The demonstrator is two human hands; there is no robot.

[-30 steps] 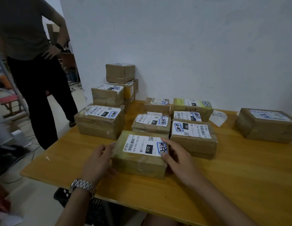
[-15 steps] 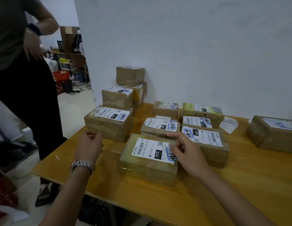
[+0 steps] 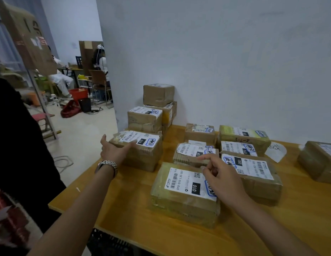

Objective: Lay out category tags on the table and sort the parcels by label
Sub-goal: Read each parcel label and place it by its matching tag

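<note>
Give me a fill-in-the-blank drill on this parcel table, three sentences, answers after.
1. The black box on the nearest parcel's label reads ____.
2. The left hand wears a ____ on its wrist.
3. The right hand hovers open over the nearest parcel, holding ____.

Answers: 010; watch; nothing

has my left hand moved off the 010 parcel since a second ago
Yes. The left hand has left the 010 parcel and gone left and away from you, now open beside the 070 parcel. The 010 parcel stayed on the table.
</note>
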